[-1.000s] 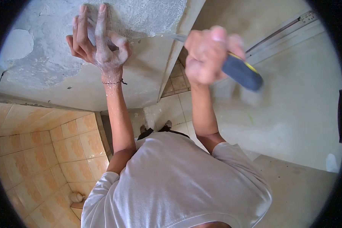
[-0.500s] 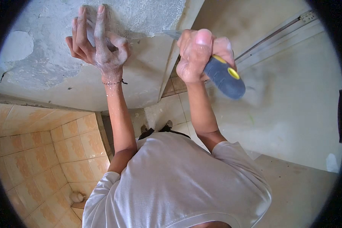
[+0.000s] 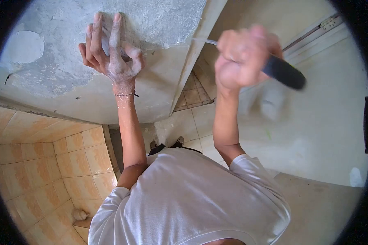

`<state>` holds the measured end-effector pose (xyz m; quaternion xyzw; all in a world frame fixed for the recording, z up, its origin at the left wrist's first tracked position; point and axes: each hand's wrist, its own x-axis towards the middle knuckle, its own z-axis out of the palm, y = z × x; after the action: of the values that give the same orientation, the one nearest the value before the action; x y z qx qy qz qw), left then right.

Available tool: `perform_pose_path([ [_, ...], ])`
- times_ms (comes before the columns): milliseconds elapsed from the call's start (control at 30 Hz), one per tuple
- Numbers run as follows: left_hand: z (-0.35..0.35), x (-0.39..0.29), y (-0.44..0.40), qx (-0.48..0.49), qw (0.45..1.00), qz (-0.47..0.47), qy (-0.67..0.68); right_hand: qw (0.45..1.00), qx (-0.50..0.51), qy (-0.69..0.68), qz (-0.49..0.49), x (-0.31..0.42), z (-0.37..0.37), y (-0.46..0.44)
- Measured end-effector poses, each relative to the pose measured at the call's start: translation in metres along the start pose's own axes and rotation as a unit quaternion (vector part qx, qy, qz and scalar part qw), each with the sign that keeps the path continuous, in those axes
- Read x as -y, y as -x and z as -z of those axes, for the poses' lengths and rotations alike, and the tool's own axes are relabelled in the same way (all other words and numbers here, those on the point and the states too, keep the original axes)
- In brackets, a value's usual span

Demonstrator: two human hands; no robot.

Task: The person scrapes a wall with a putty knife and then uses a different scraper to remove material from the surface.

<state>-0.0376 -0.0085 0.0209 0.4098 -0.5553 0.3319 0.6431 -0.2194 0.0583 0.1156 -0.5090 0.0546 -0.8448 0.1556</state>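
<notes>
My left hand, dusted with white powder, presses its fingertips against a wall covered in patchy grey-white plaster. Its fingers are spread and bent, and the space under the palm is partly hidden. My right hand is closed around the dark handle of a scraper, just right of the wall's edge. The scraper's thin blade points left toward that edge; the hand and handle are blurred by motion. Below the grey plaster the wall shows smooth, cream-coloured paint.
A wall corner runs down between the plastered wall and a doorway. Orange-patterned tiles line a recess at lower left, where a small round object sits on a ledge. A pale panel stands at right. Floor tiles show below.
My right hand has moved right and slightly upward with the scraper, pulling the blade away from the plaster toward the wall's edge. My left hand keeps its place on the wall; the view has shifted slightly.
</notes>
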Motion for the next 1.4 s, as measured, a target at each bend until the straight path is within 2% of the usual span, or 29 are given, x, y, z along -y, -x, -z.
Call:
perform_pose_path([
  [67,-0.001,0.003,0.001,-0.007,1.0,-0.004,0.004,1.0,-0.013,-0.02,-0.015,0.004,-0.005,-0.003],
  [133,-0.001,0.002,0.002,-0.012,1.0,-0.008,0.013,0.996,0.028,0.07,0.043,-0.007,-0.001,-0.007],
  [167,0.0,0.002,0.002,-0.007,1.0,-0.004,0.005,0.982,0.173,-0.062,0.039,-0.027,0.045,-0.023],
  [200,-0.001,0.003,0.001,-0.004,1.0,0.0,-0.002,0.982,0.174,-0.062,0.041,-0.023,0.042,-0.021],
  [267,0.001,0.002,0.002,-0.003,1.0,-0.002,0.001,0.993,0.083,-0.074,0.05,-0.012,0.031,-0.016],
  [300,0.0,0.002,0.001,-0.002,1.0,-0.003,0.0,0.992,0.085,-0.076,0.053,-0.014,0.029,-0.019],
  [467,0.001,0.002,0.001,0.0,1.0,-0.004,0.009,1.0,0.003,0.027,-0.003,-0.017,0.023,-0.018],
  [500,0.0,0.002,0.001,0.003,1.0,-0.003,0.003,0.998,0.063,0.02,0.013,-0.012,0.016,-0.021],
  [533,0.001,0.002,0.001,0.001,1.0,-0.004,0.005,0.998,0.062,0.021,0.016,-0.006,0.015,-0.025],
  [600,0.001,0.003,0.0,0.011,1.0,0.003,-0.003,0.963,0.102,-0.244,0.05,0.001,0.015,-0.032],
  [633,0.0,0.003,-0.001,0.009,1.0,0.003,-0.004,0.963,0.104,-0.245,0.05,-0.006,0.01,-0.031],
  [700,0.001,-0.001,-0.001,0.002,1.0,0.002,0.008,0.999,-0.019,0.016,0.035,-0.02,-0.003,-0.022],
  [733,0.003,-0.001,0.0,0.004,1.0,0.002,0.01,0.999,-0.02,0.018,0.034,-0.017,0.001,-0.022],
  [800,0.001,-0.001,-0.002,-0.003,1.0,-0.004,0.014,0.998,0.05,0.034,0.017,-0.013,0.01,-0.028],
  [867,0.001,0.001,0.0,-0.001,1.0,-0.004,0.011,0.999,0.048,0.009,0.01,-0.005,0.012,-0.032],
  [933,0.0,0.001,-0.002,0.003,1.0,-0.004,0.004,0.982,0.14,-0.125,0.023,0.001,0.02,-0.039],
  [1000,0.003,-0.001,-0.002,0.002,1.0,-0.009,0.015,0.997,0.037,0.059,0.033,-0.025,0.005,-0.029],
  [1067,0.005,-0.002,-0.001,0.006,1.0,-0.006,0.012,0.994,0.09,-0.061,-0.011,-0.026,0.012,-0.029],
  [1167,0.004,-0.001,0.0,0.01,1.0,-0.004,0.003,0.988,0.075,-0.124,-0.048,-0.015,0.012,-0.024],
  [1200,0.003,-0.001,-0.001,0.016,1.0,-0.004,-0.007,0.988,0.077,-0.124,-0.045,-0.016,0.011,-0.025],
  [1267,0.002,-0.002,-0.003,0.013,1.0,-0.002,-0.003,0.996,0.006,-0.088,0.032,-0.023,0.006,-0.02],
  [1300,0.004,-0.003,-0.002,0.015,1.0,-0.001,0.002,0.999,-0.006,0.014,0.05,-0.04,-0.003,-0.017],
  [1333,0.006,-0.003,0.0,0.018,1.0,-0.001,0.004,0.995,0.033,0.084,-0.042,-0.033,0.003,-0.015],
  [1400,0.004,-0.001,-0.001,0.018,1.0,-0.002,-0.002,0.998,0.01,0.052,-0.044,-0.025,0.005,-0.019],
])
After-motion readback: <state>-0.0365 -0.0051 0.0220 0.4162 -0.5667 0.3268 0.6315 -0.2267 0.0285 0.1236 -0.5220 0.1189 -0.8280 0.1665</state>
